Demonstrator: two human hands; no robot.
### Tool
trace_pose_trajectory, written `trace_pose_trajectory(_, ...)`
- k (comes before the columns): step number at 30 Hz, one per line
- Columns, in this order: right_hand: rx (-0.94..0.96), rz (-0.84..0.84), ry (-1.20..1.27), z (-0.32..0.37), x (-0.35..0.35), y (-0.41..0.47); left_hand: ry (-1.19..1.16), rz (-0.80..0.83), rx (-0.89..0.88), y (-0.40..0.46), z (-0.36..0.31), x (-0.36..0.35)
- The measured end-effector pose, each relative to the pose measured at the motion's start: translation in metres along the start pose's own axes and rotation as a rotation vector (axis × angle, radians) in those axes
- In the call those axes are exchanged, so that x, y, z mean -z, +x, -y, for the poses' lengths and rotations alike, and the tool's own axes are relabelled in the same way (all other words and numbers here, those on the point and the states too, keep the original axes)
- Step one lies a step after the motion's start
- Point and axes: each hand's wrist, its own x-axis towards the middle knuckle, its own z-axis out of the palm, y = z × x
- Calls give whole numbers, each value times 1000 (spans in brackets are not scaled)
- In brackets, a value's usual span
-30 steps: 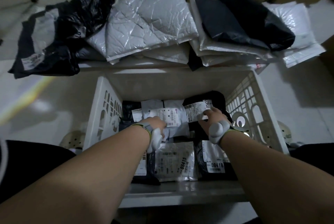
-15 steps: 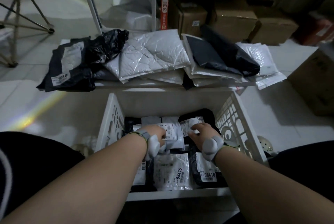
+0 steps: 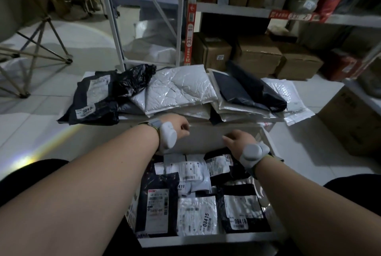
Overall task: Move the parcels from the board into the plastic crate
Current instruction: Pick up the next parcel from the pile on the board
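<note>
The parcels (image 3: 177,92) on the board (image 3: 132,120) lie in an overlapping row: black plastic bags at the left, one labelled 3040; crinkled white padded mailers in the middle; a dark bag over white mailers at the right; the white plastic crate (image 3: 202,238) stands just in front, its floor covered by flat black and white parcels with labels up, two reading 08415 and 08418.

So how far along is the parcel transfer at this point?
Partly done. Several labelled parcels, including 08415 and 08418, already lie in the plastic crate. Neither the left hand nor the right hand holds anything; both reach over the crate's far wall toward the board. Left to move: a pile there, including the black 3040 parcel and a white bubble mailer.
</note>
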Motion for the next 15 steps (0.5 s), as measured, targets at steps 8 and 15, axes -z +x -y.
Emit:
trace_pose_trajectory(8, 89, -46, 24, 50, 18, 14, -8, -80, 18, -10, 14, 51)
trace_pose_trajectory(15, 144, -19, -87, 93, 14, 25, -70, -145, 128, -22, 50, 75)
